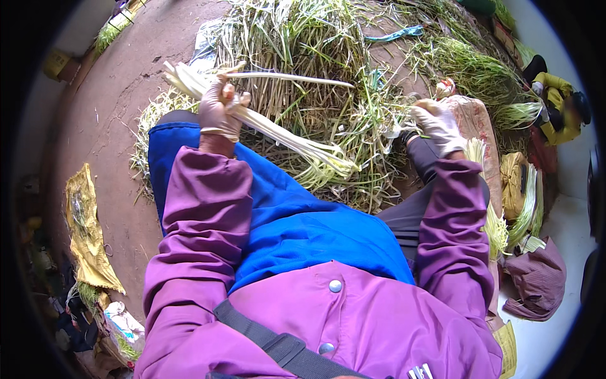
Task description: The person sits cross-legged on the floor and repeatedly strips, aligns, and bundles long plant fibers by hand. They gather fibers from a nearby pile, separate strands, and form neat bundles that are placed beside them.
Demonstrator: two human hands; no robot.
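Note:
My left hand (220,109), in a thin pale glove with a fingertip showing, is closed around a bundle of long pale stalks (289,135). The bundle slants from upper left down to the right, above the blue apron on my lap. One single pale stalk (303,79) sticks out to the right from the top of this hand. My right hand (438,125), gloved too, is over my knee at the right with its fingers curled; whether something small is between them cannot be told. Between my hands lies a big heap of green and straw-coloured stalks and leaves (303,52).
A long woven sack (473,113) with bundled pale stalks (494,232) lies along my right side. More green stalks (473,61) are heaped behind it. A person in yellow (558,106) handles stalks at the far right. A yellow sack (85,227) lies on the floor at the left.

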